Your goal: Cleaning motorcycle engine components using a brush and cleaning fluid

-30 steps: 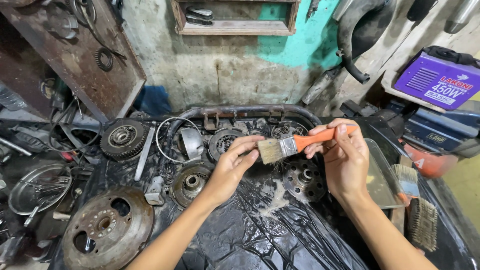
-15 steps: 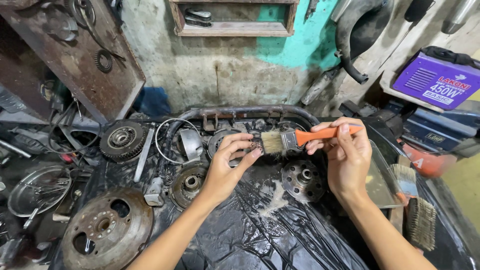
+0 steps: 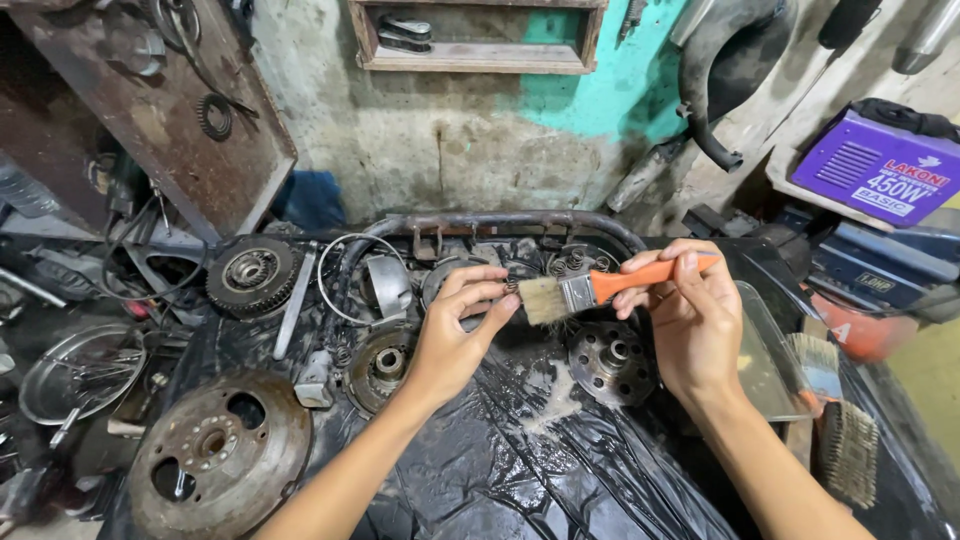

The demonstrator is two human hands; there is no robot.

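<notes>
My right hand (image 3: 690,320) grips the orange handle of a paintbrush (image 3: 585,290), holding it level above the work surface. Its pale bristles point left and touch a small dark metal part (image 3: 512,286) pinched between the fingertips of my left hand (image 3: 455,330). Both hands hover over black plastic sheeting (image 3: 560,470) with greasy round machine parts on it. A toothed hub (image 3: 612,360) lies right under the brush, and a round bearing housing (image 3: 378,365) sits below my left wrist.
A rusty disc with holes (image 3: 215,460) lies front left, a toothed wheel (image 3: 250,275) and a wire ring (image 3: 350,275) behind it. A clear tray (image 3: 765,370), another brush (image 3: 815,365) and a wire brush (image 3: 848,450) are at the right. A purple box (image 3: 880,170) stands back right.
My left hand has risen and closed its fingertips on the small part at the bristles. The brush has shifted slightly up and to the right.
</notes>
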